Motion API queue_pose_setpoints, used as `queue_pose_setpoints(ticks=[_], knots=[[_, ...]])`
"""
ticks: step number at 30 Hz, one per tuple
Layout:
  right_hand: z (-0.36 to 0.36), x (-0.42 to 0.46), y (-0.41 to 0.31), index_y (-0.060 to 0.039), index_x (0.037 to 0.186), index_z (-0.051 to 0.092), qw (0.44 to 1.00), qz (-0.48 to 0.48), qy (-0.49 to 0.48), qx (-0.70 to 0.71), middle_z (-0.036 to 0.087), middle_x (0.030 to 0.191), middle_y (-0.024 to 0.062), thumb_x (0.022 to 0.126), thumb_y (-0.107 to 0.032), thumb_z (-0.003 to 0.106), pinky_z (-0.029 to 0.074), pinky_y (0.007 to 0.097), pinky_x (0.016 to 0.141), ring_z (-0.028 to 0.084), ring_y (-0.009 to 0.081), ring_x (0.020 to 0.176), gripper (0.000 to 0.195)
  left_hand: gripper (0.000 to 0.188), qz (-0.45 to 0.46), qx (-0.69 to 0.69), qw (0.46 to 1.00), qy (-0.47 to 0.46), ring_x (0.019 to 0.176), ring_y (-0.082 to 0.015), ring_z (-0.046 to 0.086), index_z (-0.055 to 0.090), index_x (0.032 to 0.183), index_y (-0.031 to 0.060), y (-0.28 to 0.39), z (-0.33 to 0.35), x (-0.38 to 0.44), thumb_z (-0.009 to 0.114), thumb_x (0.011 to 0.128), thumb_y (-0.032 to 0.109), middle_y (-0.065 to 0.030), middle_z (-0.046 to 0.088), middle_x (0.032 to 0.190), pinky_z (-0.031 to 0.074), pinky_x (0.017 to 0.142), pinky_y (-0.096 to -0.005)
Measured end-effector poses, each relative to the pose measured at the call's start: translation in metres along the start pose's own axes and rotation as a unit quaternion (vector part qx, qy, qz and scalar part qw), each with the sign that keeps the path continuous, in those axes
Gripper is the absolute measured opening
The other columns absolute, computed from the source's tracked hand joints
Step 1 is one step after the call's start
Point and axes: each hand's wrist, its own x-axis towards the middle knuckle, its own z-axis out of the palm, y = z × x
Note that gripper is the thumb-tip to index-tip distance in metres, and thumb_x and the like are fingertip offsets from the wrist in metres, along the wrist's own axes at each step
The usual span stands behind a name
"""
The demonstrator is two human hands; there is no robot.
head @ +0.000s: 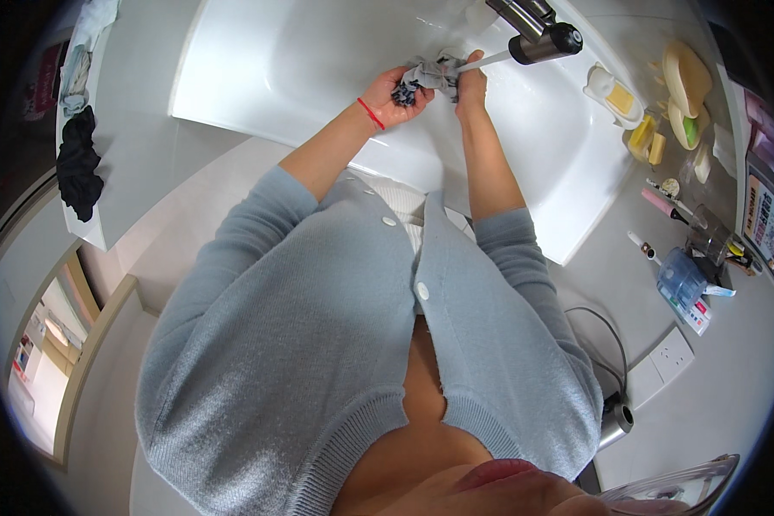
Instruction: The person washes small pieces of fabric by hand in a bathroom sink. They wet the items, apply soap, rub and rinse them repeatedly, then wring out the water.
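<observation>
My left hand (393, 97), with a red string bracelet at the wrist, holds one end of a bunched grey cloth (431, 76) that has a dark patterned part. On the other side of the cloth, my right hand (472, 84) grips it, with the thumb up by the water. A stream of water runs from the dark metal faucet (545, 44) onto the cloth near that thumb. Both hands are over the white basin (335, 135). The fingers partly hide the cloth, so its kind cannot be told.
A soap dish (613, 97) with yellow soap stands by the basin's right edge. Behind it are more soaps, a blue cup (680, 277), brushes and a socket strip (661, 367) with cables. On the left ledge lie a black cloth (79, 164) and a pale cloth (76, 80).
</observation>
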Motion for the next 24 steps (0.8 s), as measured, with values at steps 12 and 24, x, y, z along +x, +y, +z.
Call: queue_pose_setpoints(ticks=[12,24], knots=[[-0.036,-0.010,0.017,-0.0116,0.117,0.048,0.955,0.025,-0.138,0.263,0.053,0.111,0.0074,0.089,-0.007,0.049,0.050,0.0408,0.073,0.058,0.0250,0.090,0.028,0.044,0.135,-0.030,0.990,-0.033,0.073,-0.0180,0.051,0.039,0.120,-0.0116,0.047,0.000,-0.016,0.040,0.087,0.018,-0.0117,0.051,0.090,0.053,0.060,-0.0252],[-0.070,0.005,-0.034,-0.0016,0.123,0.047,0.947,-0.282,0.121,-0.097,0.053,0.116,0.0126,0.080,-0.010,0.062,0.044,0.0288,0.082,0.056,0.0200,0.096,0.046,0.023,0.149,0.344,0.888,0.266,0.101,-0.0181,0.051,0.054,0.109,0.0097,-0.003,0.019,0.030,0.054,0.088,0.019,-0.0055,0.055,0.108,0.047,0.081,-0.0328]])
